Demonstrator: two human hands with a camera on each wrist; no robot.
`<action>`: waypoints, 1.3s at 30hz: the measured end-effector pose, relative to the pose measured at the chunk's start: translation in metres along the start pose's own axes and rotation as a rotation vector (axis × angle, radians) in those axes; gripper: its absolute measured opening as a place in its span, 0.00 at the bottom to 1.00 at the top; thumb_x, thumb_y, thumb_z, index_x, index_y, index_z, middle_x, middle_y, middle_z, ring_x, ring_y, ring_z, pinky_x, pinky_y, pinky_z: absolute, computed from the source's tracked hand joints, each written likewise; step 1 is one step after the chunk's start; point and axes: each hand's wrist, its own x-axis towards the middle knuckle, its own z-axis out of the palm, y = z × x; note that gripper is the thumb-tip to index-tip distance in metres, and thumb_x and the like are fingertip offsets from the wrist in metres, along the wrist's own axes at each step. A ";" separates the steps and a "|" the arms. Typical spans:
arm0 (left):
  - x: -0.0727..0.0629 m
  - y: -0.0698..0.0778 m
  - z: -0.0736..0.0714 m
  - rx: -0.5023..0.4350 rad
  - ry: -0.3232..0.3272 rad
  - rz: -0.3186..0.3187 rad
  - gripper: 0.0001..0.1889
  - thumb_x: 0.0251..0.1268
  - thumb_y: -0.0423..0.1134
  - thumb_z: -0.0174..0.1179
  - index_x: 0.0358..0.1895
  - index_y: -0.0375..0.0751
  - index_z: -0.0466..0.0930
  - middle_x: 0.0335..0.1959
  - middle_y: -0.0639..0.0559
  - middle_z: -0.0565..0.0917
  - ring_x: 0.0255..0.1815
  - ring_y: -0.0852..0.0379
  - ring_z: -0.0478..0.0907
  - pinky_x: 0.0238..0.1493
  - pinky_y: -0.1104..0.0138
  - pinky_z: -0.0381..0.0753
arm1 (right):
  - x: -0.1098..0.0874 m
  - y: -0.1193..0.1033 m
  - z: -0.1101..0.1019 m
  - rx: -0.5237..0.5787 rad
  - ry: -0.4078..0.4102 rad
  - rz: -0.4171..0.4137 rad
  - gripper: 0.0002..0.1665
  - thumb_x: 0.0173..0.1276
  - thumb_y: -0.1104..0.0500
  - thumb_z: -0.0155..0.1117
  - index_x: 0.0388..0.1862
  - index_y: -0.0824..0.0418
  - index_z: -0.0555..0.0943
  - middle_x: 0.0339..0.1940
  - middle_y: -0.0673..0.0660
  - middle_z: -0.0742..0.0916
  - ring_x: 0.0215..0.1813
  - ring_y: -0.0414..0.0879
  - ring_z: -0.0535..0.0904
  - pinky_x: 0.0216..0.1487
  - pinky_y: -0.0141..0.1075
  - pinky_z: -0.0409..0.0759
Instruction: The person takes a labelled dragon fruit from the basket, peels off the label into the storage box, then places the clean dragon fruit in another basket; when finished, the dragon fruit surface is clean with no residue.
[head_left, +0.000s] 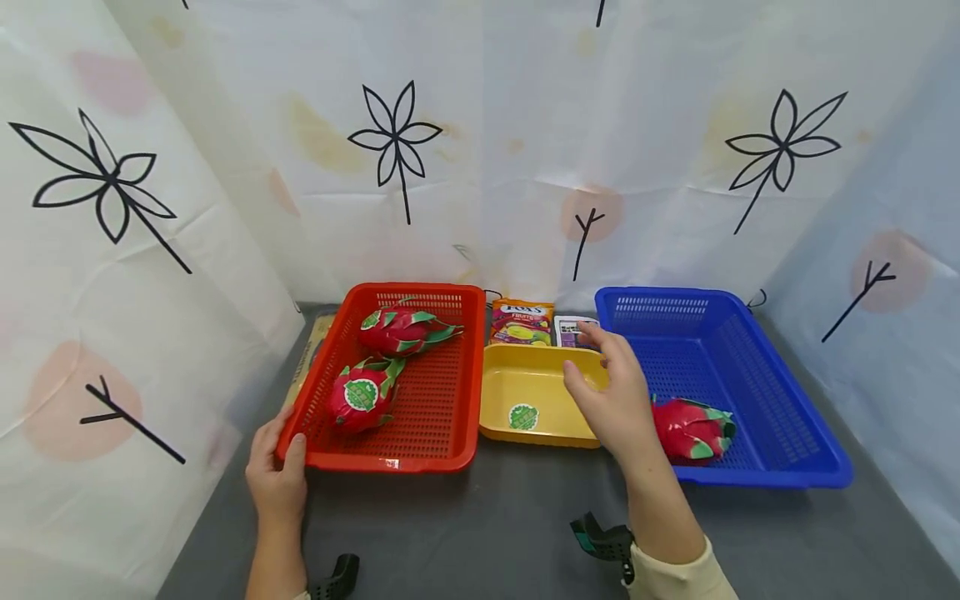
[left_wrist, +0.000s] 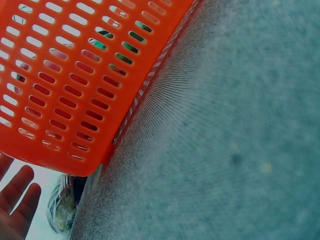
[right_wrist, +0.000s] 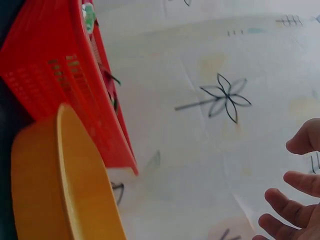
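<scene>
Two pink dragon fruits [head_left: 401, 330] with green-tipped scales lie in the red basket [head_left: 433, 417]; a round green-and-white sticker shows on the nearer one. My left hand [head_left: 279, 473] is at that basket's front left corner. Its fingers look straight beside the rim in the left wrist view; whether they press on it is unclear. Over the right part of a shallow yellow tray [head_left: 517, 367] hovers my right hand [head_left: 617, 400], fingers spread and holding nothing. A green sticker [head_left: 523, 417] is in that tray. Partly behind my right wrist, another dragon fruit [head_left: 692, 430] sits in the blue basket [head_left: 780, 425].
Behind the yellow tray lie an orange candy packet [head_left: 522, 322] and a white-and-purple packet [head_left: 568, 330]. A tan package [head_left: 309, 354] is wedged left of the red basket. Patterned cloth [head_left: 510, 150] walls in the grey table [head_left: 465, 533] at the back and sides.
</scene>
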 end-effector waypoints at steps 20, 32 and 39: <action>0.001 -0.001 0.001 0.015 -0.010 -0.027 0.21 0.64 0.27 0.55 0.59 0.20 0.79 0.52 0.30 0.79 0.50 0.66 0.75 0.49 0.83 0.72 | 0.015 -0.029 0.125 0.028 -0.417 -0.132 0.33 0.67 0.58 0.69 0.70 0.60 0.75 0.60 0.57 0.80 0.63 0.53 0.74 0.63 0.51 0.78; -0.001 -0.044 -0.003 0.032 -0.015 -0.053 0.22 0.66 0.28 0.56 0.63 0.29 0.81 0.57 0.31 0.80 0.53 0.67 0.75 0.51 0.82 0.73 | 0.023 -0.033 0.179 -0.039 -0.583 -0.248 0.31 0.68 0.57 0.69 0.70 0.58 0.76 0.62 0.54 0.80 0.61 0.45 0.75 0.63 0.40 0.77; 0.000 -0.016 -0.001 -0.006 -0.024 -0.020 0.22 0.65 0.27 0.55 0.61 0.22 0.78 0.54 0.26 0.78 0.51 0.65 0.75 0.50 0.83 0.73 | 0.030 -0.034 0.202 -0.187 -0.722 -0.248 0.31 0.70 0.57 0.69 0.71 0.57 0.76 0.64 0.56 0.80 0.61 0.46 0.77 0.64 0.40 0.77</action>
